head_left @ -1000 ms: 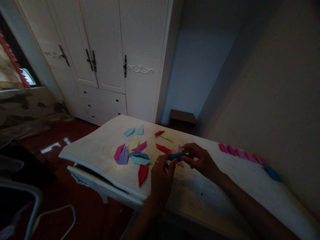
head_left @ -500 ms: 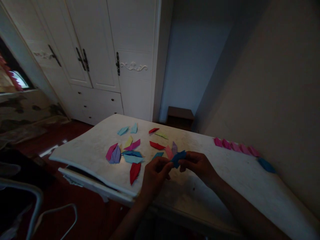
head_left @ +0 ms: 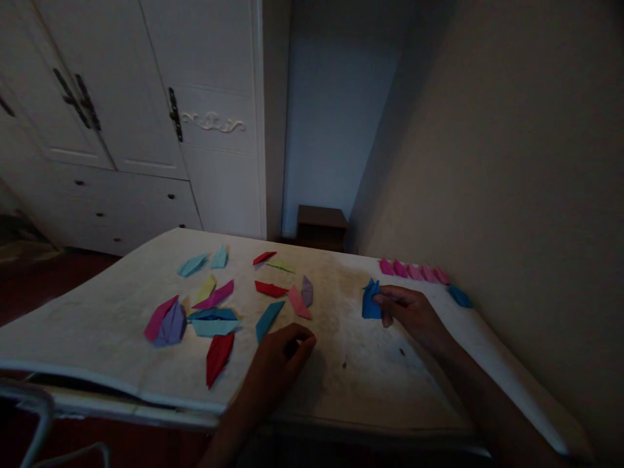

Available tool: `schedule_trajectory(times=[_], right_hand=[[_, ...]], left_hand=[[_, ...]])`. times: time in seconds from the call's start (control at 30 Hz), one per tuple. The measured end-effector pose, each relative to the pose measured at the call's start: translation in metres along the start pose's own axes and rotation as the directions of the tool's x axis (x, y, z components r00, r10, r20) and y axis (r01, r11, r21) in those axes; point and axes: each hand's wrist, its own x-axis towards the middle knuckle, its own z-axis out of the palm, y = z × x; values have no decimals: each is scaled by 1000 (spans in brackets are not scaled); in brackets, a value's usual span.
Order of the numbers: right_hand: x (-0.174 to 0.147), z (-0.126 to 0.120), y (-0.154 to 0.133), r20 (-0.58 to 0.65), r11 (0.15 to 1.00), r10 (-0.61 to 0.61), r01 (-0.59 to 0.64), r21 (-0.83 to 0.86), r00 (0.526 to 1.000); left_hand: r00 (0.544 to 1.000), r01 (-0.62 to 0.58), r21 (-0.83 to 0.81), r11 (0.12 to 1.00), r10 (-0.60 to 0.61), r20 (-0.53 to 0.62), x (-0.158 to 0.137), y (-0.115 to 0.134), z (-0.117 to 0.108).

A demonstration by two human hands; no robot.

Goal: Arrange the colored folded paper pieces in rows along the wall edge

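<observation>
A blue folded paper piece is pinched upright between the thumb and fingers of my right hand, over the middle right of the table. My left hand has curled fingers, thumb and index tips together, with nothing in them. Just beyond it lies a teal-blue folded paper. A pink one and a lilac one lie side by side farther back. Against the wall, several pink folded papers form a row, with a blue one at its near end.
More folded papers are spread over the white table's left half, among them a red one, a purple one and a pale blue one. A white wardrobe and a brown cabinet stand behind. The wall borders the right.
My hands have parted. My left hand has let go of the blue paper and moved left; my right hand has carried it rightward. The view has turned right.
</observation>
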Motion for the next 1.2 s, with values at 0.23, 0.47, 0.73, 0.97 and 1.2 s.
schedule_trajectory(times=[0.23, 0.47, 0.73, 0.97, 1.2], right_hand=[[-4, -81, 71, -239, 887, 56, -158, -433, 969], [-5, -125, 113, -414, 717, 69, -334, -612, 908], [-8, -133, 119, -529, 657, -59, -366, -659, 847], [-24, -90, 98, -366, 472, 76, -357, -806, 928], [-17, -91, 93, -364, 365, 182, -406, -838, 914]], left_hand=[[1000, -29, 116, 993, 30, -2, 1, -1, 4], [973, -231, 286, 930, 227, 51, -4, 18, 61], [935, -343, 195, 919, 314, 167, -5, 18, 75], [918, -386, 151, 910, 362, 165, -5, 12, 72], [909, -410, 177, 894, 387, 153, -5, 8, 74]])
